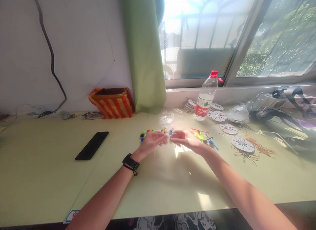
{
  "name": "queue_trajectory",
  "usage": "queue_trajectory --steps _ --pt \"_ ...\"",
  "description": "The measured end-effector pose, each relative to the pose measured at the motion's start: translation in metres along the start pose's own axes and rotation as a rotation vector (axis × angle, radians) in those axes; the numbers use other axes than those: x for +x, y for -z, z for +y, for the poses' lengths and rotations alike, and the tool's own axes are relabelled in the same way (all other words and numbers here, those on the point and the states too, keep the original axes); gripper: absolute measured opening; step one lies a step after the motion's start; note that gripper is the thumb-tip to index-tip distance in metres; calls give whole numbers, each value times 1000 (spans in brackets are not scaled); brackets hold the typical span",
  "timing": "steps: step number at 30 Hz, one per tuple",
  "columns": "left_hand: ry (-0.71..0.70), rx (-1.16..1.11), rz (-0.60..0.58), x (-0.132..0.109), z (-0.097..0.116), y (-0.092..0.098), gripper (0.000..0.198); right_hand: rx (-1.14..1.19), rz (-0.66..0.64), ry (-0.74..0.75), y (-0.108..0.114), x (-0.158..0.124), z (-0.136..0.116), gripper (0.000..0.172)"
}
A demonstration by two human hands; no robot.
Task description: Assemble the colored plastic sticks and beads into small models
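My left hand (153, 141), with a black watch on its wrist, and my right hand (185, 139) meet fingertip to fingertip above the pale green table (49, 177). Both pinch something small between them, too small and washed out by sunlight to name. Just behind my fingers lies a scatter of small coloured pieces (155, 131). More coloured sticks and pins (203, 136) lie right of my right hand.
A black phone (92, 145) lies to the left. A red-and-yellow striped bag (112, 103) stands against the wall by a green curtain (144, 55). A water bottle (205, 97) and several white round discs (228, 128) sit near the window; bags (281, 108) lie at far right.
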State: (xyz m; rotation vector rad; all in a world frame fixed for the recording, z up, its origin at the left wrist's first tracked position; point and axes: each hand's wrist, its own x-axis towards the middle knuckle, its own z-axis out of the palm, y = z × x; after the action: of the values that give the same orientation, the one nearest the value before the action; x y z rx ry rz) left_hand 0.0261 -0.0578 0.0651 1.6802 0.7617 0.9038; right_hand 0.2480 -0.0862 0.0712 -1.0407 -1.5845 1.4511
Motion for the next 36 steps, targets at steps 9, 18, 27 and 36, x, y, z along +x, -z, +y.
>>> queue_trajectory --steps 9,18,27,36 --pt "2 -237 465 10 -19 27 27 91 88 48 23 6 10 41" --pt "83 -94 176 3 -4 29 38 58 340 218 45 9 12 38" --pt "100 25 283 6 -13 29 41 -45 385 269 32 2 0 43" --pt "8 -36 310 5 -3 26 36 -77 312 283 31 -3 -1 40"
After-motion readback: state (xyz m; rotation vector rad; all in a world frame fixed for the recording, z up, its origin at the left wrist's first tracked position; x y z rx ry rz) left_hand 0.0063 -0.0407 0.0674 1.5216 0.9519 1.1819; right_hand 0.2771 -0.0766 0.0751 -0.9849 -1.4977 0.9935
